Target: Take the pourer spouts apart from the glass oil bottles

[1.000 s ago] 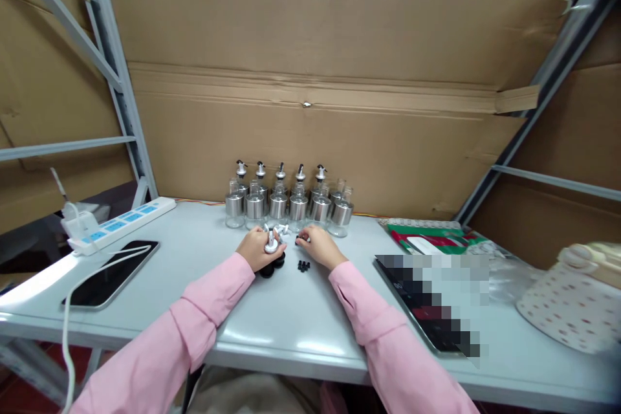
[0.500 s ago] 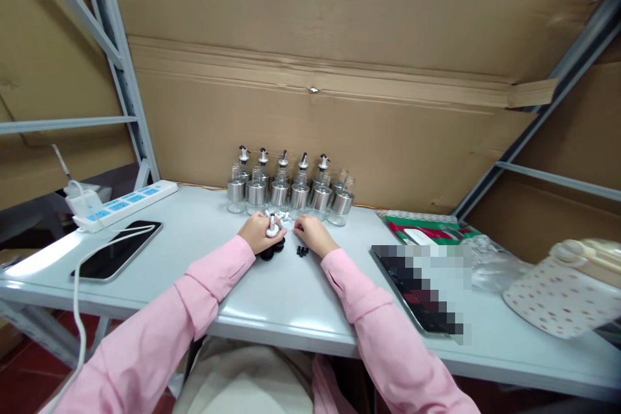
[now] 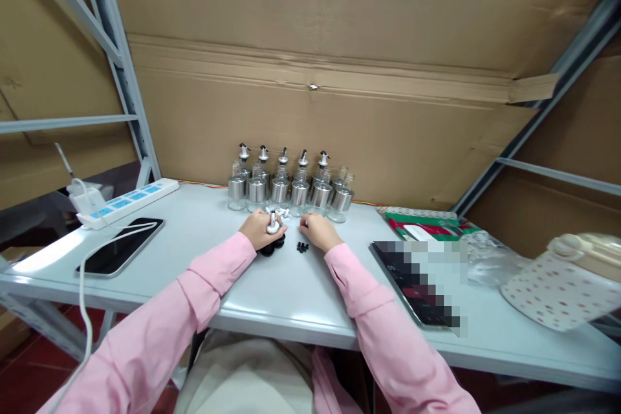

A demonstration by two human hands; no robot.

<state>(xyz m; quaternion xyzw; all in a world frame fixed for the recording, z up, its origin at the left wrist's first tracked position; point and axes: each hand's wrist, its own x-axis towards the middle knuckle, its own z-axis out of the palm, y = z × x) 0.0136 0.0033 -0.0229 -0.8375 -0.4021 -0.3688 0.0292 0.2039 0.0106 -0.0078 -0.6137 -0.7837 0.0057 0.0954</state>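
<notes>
The left hand (image 3: 255,231) grips a pourer (image 3: 273,226) in my head view; the right hand (image 3: 319,231) beside it curls, contents hidden from me. Beyond them, five back bottles (image 3: 265,174) wear pourers; front bottles (image 3: 279,192) stand bare.

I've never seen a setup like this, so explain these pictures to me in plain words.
There is no machine: a person works with bare hands, and one head-worn camera looks forward and down at them. The left hand holds a silver pourer top; whether the right hand holds anything is too small to tell. Glass-and-metal bottles stand behind the hands on the table, small black parts lie nearer, and a phone and power strip sit off left.
</notes>
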